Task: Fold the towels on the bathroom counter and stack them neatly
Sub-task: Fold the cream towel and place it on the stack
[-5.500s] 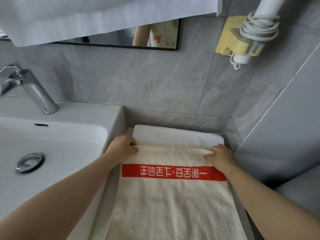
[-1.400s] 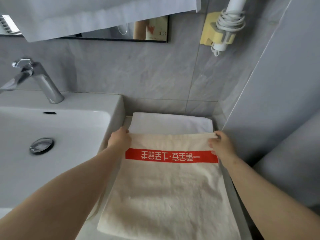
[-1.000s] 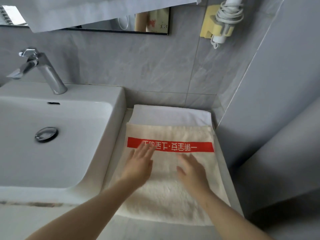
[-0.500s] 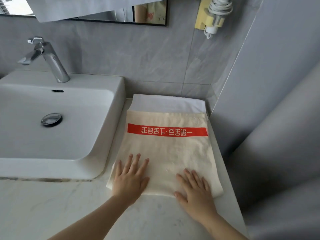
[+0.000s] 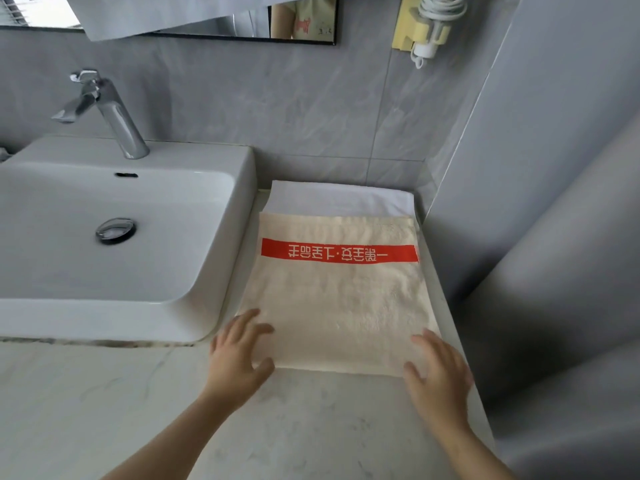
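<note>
Cream towel [image 5: 339, 306]: folded into a flat rectangle on the pale marble counter [image 5: 138, 410], in the narrow stretch between the basin and the grey side wall. Its far end lies over the white towel.
Red band [image 5: 339, 252]: runs across the far part of the cream towel, with pale lettering upside down to the wearer.
White towel [image 5: 343, 199]: folded and lying under the cream one. Only its far strip shows, against the back wall.
Left hand [image 5: 239, 355]: fingers spread and fairly straight on the cream towel's near left corner. The thumb lies by the near edge, and whether it tucks under the cloth is not clear.
Right hand [image 5: 438, 372]: fingers relaxed and flat over the near right corner, gripping nothing. It is slightly blurred.
Basin [image 5: 194, 161]: white and rectangular, left of the towels. Its right wall is just beside the cream towel's left edge.
Drain [image 5: 115, 230]: chrome, in the basin floor.
Tap [image 5: 110, 112]: chrome, on the basin's back ledge, with the spout angled left.
Mirror [image 5: 242, 26]: at the top of the view with a black lower frame, partly covered by a pale sheet [image 5: 156, 15]. It reflects a bare arm and a light top.
Yellow holder [image 5: 407, 29]: on the tiled back wall right of the mirror, with a white corded appliance [image 5: 440, 8] hanging in it.
</note>
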The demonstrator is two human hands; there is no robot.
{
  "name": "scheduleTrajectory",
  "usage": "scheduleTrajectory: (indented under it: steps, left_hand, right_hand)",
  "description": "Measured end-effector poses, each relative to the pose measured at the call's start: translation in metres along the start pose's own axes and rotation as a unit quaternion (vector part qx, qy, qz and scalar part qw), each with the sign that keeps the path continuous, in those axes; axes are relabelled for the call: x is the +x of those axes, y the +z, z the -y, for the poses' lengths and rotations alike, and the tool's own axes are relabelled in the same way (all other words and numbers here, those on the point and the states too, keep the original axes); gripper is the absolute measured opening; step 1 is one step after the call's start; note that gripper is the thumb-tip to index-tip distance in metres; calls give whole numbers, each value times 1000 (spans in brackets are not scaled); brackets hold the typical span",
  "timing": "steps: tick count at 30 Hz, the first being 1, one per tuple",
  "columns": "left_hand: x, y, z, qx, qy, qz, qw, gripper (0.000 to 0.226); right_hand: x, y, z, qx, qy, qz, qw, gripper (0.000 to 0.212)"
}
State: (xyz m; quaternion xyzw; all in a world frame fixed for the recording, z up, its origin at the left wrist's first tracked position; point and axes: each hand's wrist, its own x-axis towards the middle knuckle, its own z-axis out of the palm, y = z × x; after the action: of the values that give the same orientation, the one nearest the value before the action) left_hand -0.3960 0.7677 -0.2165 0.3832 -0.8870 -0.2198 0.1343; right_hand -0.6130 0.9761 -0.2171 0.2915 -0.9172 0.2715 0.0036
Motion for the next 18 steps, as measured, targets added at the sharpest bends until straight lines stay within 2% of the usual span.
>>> scheduleTrajectory:
  steps: [2, 3, 5, 7, 9, 11, 14, 16, 18]
  left_hand:
    - [-4, -6, 4, -79, -145, -51, 985, 54]
    - [-4, -8, 7, -113, -208, -72, 969, 51]
    - [-2, -11, 11, -196, -289, -95, 932, 42]
    - [1, -16, 11, -268, -320, -84, 905, 30]
    - [4, -24, 10, -288, -319, -34, 902, 15]
    - [7, -35, 7, -260, -269, 65, 925, 4]
    - [10, -46, 12, -176, -181, 214, 944, 15]
    - [11, -46, 19, -94, -155, 225, 957, 14]
    - [12, -45, 22, -34, -160, 182, 970, 8]
  right_hand:
    - [1, -11, -3, 72, 146, -19, 986, 56]
    - [2, -18, -4, 118, 193, -23, 974, 56]
    - [4, -22, -8, 225, 242, -11, 944, 34]
    - [5, -24, -12, 275, 241, 44, 929, 10]
    - [9, -26, -19, 277, 232, 92, 928, 6]
    - [12, -32, -21, 260, 217, 149, 929, 4]
    - [12, -38, -25, 233, 176, 205, 934, 13]
    - [11, -38, -28, 203, 150, 196, 947, 14]
    - [14, -36, -31, 175, 136, 174, 959, 2]
